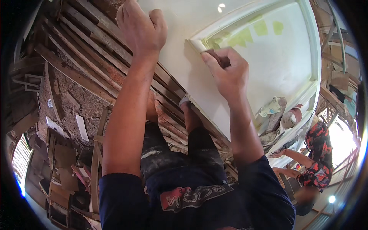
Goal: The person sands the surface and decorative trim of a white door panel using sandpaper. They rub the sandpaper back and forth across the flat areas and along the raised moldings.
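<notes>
My right hand (231,70) pinches a folded piece of brown sandpaper (214,55) at the corner of a raised moulding (198,46). The moulding frames a recess in a large white-painted panel (201,95). Inside that frame, yellow-green filler patches (241,37) run along the recess's upper side. At the top of the view, my left hand (142,28) has curled fingers, its back towards me. It is near the panel's left edge; whether it holds or grips anything is hidden.
Crumpled sandpaper sheets (290,119) and a printed wrapper (271,107) lie on the panel's lower right. Long timber strips (95,51) are stacked along its left side, around my feet. Another person (314,161) works at the right with both hands near the panel's edge.
</notes>
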Demonstrator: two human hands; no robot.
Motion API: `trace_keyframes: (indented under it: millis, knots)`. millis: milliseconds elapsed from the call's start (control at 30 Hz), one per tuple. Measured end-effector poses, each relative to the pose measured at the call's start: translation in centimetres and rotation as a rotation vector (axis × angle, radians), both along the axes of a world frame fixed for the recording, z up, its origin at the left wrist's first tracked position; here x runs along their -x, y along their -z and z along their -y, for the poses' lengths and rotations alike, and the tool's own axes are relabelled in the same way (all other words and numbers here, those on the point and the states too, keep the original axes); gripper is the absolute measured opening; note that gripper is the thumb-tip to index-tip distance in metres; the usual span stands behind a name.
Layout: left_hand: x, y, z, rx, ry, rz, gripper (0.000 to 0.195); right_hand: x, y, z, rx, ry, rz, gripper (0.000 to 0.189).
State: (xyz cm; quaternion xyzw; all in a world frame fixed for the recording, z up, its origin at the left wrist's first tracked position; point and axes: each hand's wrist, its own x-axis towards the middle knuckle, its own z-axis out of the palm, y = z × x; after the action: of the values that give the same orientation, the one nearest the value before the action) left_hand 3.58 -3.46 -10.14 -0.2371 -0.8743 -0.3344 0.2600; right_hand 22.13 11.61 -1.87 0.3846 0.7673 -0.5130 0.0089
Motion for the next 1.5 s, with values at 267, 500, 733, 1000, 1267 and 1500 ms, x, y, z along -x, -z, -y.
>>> trace_keyframes:
  millis: [267, 500, 733, 1000, 1267, 1500]
  knots:
    - [-1.0, -1.0, 0.2, 0.095, -0.043, 0.237, 0.065, 0.6, 0.1, 0.1, 0.036, 0.026, 0.001, 0.020]
    - [-1.4, -1.4, 0.2, 0.076, -0.075, 0.319, 0.064, 0.3, 0.0, 0.2, 0.005, 0.018, 0.014, 0.020]
    - [-1.4, -1.2, 0.0, 0.092, -0.097, 0.303, 0.062, -1.2, 0.4, 0.1, -0.057, 0.018, -0.012, 0.021]
    - [-0.5, -1.0, 0.2, 0.060, -0.037, 0.262, 0.062, -0.5, 1.0, 0.2, -0.134, 0.000, -0.093, 0.020]
    - [-1.4, -1.8, 0.2, 0.061, -0.066, 0.357, 0.062, -1.8, 1.8, 0.8, -0.186, -0.014, -0.131, 0.020]
    - [-1.0, -1.4, -0.2, 0.055, -0.116, 0.343, 0.062, 2.3, -2.3, -1.2, 0.233, 0.172, -0.199, 0.020]
